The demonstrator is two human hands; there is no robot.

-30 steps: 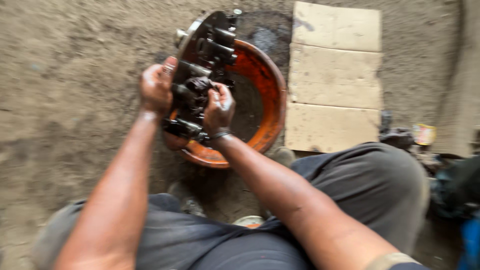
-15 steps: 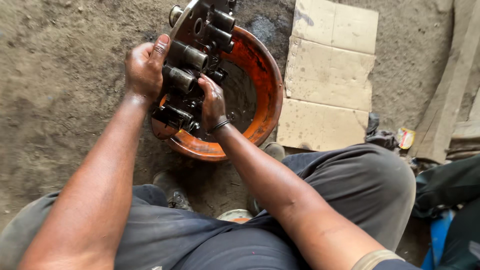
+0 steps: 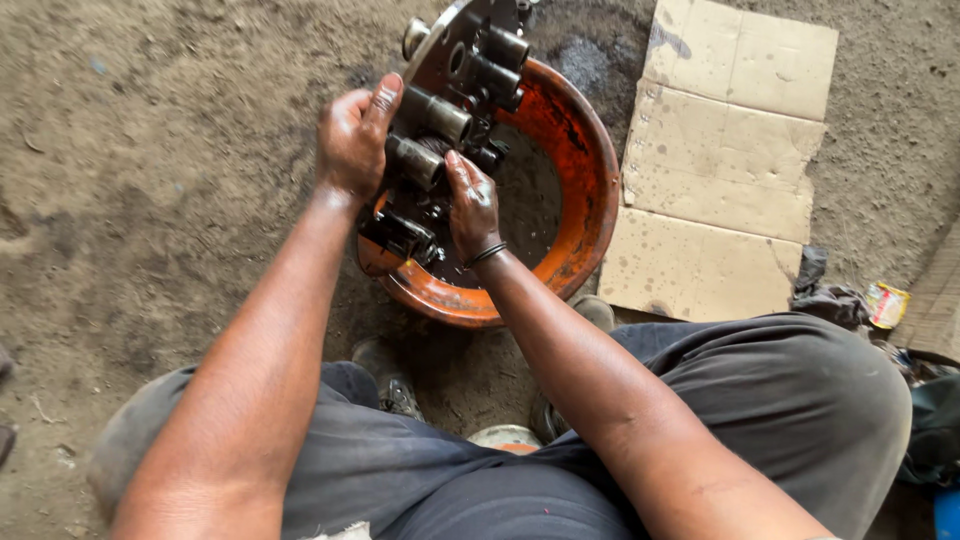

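A dark, greasy metal plate with several cylindrical bushings (image 3: 450,110) stands tilted on edge in an orange metal basin (image 3: 580,190) that holds dark oily liquid. My left hand (image 3: 352,140) grips the plate's left edge, thumb up against a bushing. My right hand (image 3: 472,205) presses on the plate's face among the bushings; whether a rag is under its fingers is hidden. A dark band sits on my right wrist.
Flattened, oil-stained cardboard (image 3: 730,160) lies on the dirt ground to the right of the basin. A dark rag (image 3: 825,295) and a small yellow packet (image 3: 885,303) lie further right. My knees and shoes are below the basin.
The view has shifted, so basin and plate now sit further right. My right hand has slid down over the plate's face, and my left hand stays on the plate's edge.
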